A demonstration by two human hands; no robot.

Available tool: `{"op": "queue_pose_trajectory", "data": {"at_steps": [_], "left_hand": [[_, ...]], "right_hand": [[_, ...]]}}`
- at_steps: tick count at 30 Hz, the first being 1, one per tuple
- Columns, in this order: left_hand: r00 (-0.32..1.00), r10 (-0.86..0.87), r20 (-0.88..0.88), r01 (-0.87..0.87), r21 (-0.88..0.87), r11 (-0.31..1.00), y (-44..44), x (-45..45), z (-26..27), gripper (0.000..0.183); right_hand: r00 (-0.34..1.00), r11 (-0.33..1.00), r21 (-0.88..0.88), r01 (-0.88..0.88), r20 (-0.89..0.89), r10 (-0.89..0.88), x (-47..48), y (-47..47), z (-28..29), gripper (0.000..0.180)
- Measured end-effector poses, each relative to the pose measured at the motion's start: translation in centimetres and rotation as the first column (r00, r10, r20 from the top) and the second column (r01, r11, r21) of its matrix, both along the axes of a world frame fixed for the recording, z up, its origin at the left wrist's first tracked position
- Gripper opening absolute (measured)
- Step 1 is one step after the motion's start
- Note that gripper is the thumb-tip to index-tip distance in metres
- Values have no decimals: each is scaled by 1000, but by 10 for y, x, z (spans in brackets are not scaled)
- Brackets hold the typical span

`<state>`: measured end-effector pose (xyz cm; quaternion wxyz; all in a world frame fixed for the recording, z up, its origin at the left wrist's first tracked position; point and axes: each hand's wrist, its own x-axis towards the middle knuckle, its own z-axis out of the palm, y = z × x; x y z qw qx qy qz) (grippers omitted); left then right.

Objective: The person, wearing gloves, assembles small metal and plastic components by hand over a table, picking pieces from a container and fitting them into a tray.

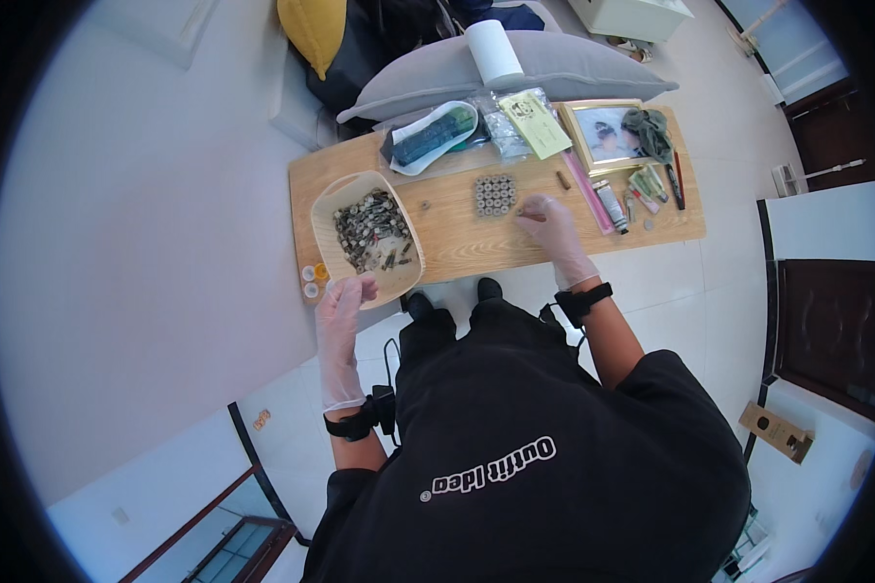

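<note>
My left hand (344, 299), in a clear glove, is raised at the near rim of a cream plastic basket (321, 218); its fingers are bent, and whether they hold anything is not plain. Many small metallic and dark cylindrical parts (368, 222) lie inside the basket. My right hand (547, 222), also gloved, pinches a small brown cylindrical piece (532, 216) just right of a block of small round grey pieces (495, 194) set in rows. One loose round piece (425, 205) lies between basket and block. A brown cylinder (563, 180) rests beyond my right hand.
On the wooden table (459, 248) are a pink strip (590, 193), a tube (611, 207), a framed picture (605, 138), a green booklet (534, 124), and plastic bags (507, 138). Small caps (310, 290) stand left of the basket. A grey cushion (423, 73) borders the far edge.
</note>
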<state>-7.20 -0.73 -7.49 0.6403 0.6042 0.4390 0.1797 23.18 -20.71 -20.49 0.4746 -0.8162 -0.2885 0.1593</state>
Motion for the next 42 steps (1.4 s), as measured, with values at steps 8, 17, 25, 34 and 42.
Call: {"op": "queue_pose_trajectory", "data": {"at_steps": [8,17,25,34,42], "left_hand": [[1000,-31,5,30,28,999,11,-9,4,28],[999,-3,50,3,3,1000,50,-30,0,32],[995,62,79,-58,-58,997,70,-48,4,30],[972,101,212,-70,-146,987,80,-80,-14,26],[949,133,285,-99,-132,986,90,-93,-12,27]], "right_hand": [[974,996,-56,76,219,-63,-6,6,-5,13],[915,990,-44,134,390,-106,-29,19,32,11],[849,904,-95,-417,315,425,-86,121,131,14],[458,478,-669,-569,225,860,-114,247,86,21],[479,431,-858,-280,264,837,-138,281,64,18]]}}
